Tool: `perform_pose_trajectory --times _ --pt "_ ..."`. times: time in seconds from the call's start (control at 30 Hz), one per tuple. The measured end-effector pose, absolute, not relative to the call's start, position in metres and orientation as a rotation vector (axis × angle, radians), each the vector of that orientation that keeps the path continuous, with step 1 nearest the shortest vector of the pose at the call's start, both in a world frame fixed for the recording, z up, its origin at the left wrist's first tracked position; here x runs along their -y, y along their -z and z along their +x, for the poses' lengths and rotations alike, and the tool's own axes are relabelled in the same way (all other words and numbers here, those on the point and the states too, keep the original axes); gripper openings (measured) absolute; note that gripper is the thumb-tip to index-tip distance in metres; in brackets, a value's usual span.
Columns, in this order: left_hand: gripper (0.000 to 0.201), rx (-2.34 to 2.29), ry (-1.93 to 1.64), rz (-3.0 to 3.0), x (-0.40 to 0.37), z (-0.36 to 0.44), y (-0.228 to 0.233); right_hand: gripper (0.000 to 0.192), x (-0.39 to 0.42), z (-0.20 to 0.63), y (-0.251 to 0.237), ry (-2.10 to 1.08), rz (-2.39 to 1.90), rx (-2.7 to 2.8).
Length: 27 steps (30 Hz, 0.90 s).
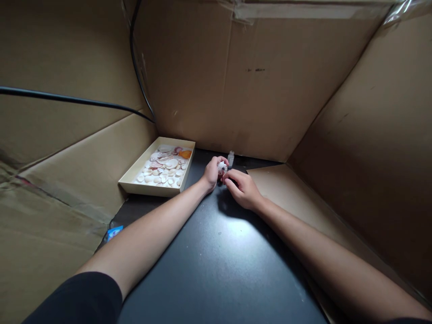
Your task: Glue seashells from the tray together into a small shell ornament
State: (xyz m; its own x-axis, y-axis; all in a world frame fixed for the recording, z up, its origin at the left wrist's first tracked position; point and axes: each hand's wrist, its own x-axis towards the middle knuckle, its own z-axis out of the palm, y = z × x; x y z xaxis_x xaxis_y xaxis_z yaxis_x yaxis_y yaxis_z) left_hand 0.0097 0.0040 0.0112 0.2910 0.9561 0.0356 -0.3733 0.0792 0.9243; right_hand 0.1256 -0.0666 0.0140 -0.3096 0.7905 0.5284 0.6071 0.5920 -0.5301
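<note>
The dark tabletop (pixel 209 265) carries a shallow cream box (pixel 148 189) of seashells (pixel 164 170). Right of the box stands a small clear bottle (pixel 231 159); farther right lies brown cardboard (pixel 283 184). Nearer than the box sits a blue packet (pixel 114 232), perhaps a wrapper.

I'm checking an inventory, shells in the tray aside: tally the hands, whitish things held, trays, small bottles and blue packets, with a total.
Hands: 2 (left hand, right hand)
Held whitish thing: 1
Tray: 1
Small bottle: 1
Blue packet: 1
Total: 6
</note>
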Motion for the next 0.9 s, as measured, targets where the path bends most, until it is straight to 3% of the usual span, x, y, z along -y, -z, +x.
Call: perform_pose_trajectory --times 0.9 --pt "0.038 -0.711 -1.16 1.015 -0.0041 0.0094 -0.0111 0.007 0.0681 0.1222 -0.0144 -0.292 -1.157 1.982"
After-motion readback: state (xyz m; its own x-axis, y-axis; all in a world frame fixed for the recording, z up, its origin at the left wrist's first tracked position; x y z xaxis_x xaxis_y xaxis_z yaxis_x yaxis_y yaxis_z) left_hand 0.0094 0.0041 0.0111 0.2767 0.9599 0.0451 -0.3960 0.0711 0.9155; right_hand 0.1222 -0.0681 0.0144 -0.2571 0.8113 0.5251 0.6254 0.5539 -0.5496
